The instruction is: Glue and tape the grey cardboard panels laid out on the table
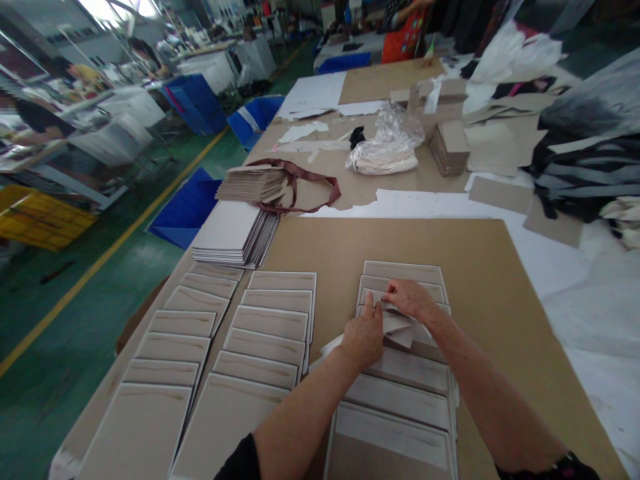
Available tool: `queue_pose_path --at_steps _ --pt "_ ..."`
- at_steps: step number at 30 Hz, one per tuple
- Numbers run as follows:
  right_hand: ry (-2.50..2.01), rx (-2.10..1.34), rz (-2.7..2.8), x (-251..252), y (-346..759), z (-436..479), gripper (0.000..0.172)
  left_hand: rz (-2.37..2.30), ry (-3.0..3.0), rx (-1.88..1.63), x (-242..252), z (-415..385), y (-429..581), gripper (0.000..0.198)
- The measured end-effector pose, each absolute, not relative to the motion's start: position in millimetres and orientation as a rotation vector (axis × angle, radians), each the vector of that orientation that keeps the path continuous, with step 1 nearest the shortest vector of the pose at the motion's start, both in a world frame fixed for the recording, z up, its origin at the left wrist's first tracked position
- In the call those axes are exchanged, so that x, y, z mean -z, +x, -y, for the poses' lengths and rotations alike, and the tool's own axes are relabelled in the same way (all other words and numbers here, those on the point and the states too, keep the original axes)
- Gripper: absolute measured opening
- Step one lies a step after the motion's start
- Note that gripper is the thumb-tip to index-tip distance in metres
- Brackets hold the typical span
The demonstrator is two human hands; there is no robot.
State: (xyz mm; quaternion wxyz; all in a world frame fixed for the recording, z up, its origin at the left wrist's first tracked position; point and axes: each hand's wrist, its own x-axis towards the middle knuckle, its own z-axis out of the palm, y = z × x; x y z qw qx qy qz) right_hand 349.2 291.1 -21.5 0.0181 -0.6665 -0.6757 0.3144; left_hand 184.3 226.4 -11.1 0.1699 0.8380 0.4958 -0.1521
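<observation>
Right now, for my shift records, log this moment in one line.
left hand: at paper | right hand: over boards | boards: overlapping, three columns

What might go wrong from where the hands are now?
The left hand rests over overlapping panels, so a dragged wrist might shift their row. The loose pale pieces near both hands could get pushed askew. The board stack sits near the table's left edge and might slide off if bumped.
</observation>
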Motion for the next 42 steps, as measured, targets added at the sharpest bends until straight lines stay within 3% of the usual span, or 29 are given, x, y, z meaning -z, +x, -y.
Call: queue_pose_path --at_steps 7,15,26,42 --pt "-1.948 -1.157 1.790 30 427 -244 0.019 -1.386 2.350 0.433 8 -230 183 0.087" --pt "-2.148 -0.966 1.289 59 430 -210 0.024 -1.369 2.386 0.499 9 -234 182 0.084" --pt "-2.307 -0.771 1.163 57 421 -212 0.022 -1.381 2.410 0.553 5 -236 183 0.082" --pt "-2.317 -0.794 0.959 74 440 -213 0.030 -1.341 2.415 0.543 3 -238 183 0.077"
